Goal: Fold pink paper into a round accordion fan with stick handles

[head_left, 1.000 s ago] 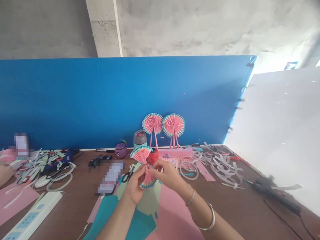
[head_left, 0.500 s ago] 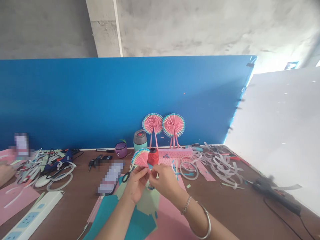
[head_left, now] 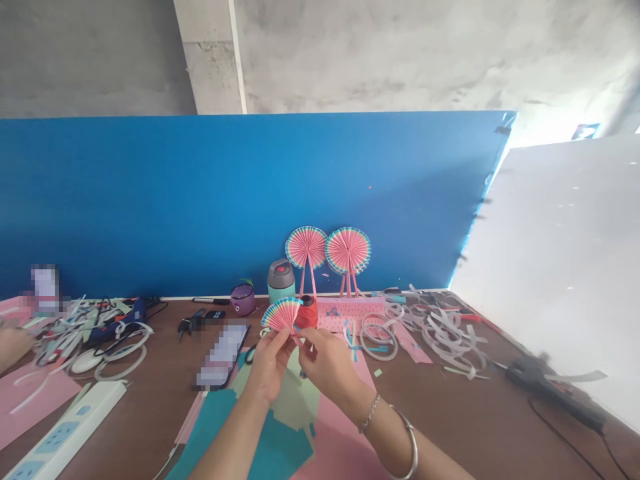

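The pleated paper fan [head_left: 281, 315] is held above the middle of the work area, in front of the teal container with a grey lid [head_left: 281, 283]. The spread, blue-edged rim is pointed upward and slightly left, away from the wearer; the long axis is run from that rim down and slightly right to the gathered end between the hands. The lower part is largely hidden by the fingers.

The gathered end is gripped by the left hand [head_left: 271, 365], thumb against fingers. The right hand [head_left: 327, 360] is drawn into a narrow pinch beside it; whether the paper is clasped there cannot be told.

The screen of the phone [head_left: 223, 357] is pixelated and cannot be read. The emblem on the purple pot [head_left: 243, 299] is too small to identify.

Below the hands, a teal sheet [head_left: 210, 417], a green sheet [head_left: 297, 403] and a pink sheet [head_left: 340, 433] are overlapped. The far edge of the brown tabletop [head_left: 440, 427] is bounded by the blue partition [head_left: 200, 200]; bare tabletop is shown between the pink sheet and the black corded tool [head_left: 553, 387].
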Demonstrator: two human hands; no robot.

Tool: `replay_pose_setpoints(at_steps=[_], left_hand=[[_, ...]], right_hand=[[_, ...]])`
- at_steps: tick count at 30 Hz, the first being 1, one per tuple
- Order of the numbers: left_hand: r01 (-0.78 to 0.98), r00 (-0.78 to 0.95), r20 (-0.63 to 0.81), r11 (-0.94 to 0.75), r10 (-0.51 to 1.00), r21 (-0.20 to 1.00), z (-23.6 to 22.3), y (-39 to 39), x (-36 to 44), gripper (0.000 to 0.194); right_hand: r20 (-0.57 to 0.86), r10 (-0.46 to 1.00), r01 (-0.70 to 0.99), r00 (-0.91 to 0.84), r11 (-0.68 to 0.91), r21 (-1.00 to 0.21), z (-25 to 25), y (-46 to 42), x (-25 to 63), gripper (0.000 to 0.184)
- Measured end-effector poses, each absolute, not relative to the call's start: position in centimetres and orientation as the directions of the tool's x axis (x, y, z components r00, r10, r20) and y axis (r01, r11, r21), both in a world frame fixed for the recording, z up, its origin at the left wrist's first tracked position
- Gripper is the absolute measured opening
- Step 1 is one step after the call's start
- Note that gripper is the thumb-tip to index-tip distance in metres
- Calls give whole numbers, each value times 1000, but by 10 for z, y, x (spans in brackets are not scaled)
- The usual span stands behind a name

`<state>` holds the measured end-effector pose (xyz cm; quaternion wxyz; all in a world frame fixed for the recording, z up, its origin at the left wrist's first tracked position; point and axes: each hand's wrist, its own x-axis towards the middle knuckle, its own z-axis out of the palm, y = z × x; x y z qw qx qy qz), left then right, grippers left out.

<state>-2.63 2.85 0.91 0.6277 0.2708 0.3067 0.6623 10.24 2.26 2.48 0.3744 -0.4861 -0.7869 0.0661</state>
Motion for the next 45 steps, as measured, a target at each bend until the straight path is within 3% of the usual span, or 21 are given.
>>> replay_pose_setpoints(at_steps=[6, 10, 20, 23, 27, 32, 38, 45], left_hand=[[-536, 43, 91, -54, 995, 843, 17, 25, -25, 16], [-414, 98, 111, -60, 989, 908, 19, 26, -27, 28], [-106, -106, 14, -26, 994, 994, 10, 29, -44, 26], [-189, -66, 14, -27, 998, 982, 3, 31, -45, 28], [-442, -23, -26, 13, 999, 897, -2, 34, -40, 28], [-665, -27, -135, 83, 991, 742, -1, 33, -32, 24], [-744, 6, -136, 95, 991, 662, 2, 30, -30, 25], [-790, 103, -86, 134, 991, 598, -2, 30, -29, 24]], right_hand=[[528, 793, 657, -303, 575, -487, 27, 23, 103, 29], [522, 818, 675, -242, 529, -515, 27, 25, 103, 22], [522, 813, 705, -260, 529, -472, 29, 28, 110, 19], [529, 803, 714, -275, 539, -447, 31, 27, 111, 17], [541, 782, 713, -309, 567, -413, 46, 24, 118, 9], [535, 757, 657, -374, 624, -423, 65, 21, 131, 35], [573, 735, 637, -364, 645, -423, 60, 26, 128, 8], [589, 741, 634, -321, 630, -448, 59, 24, 126, 10]])
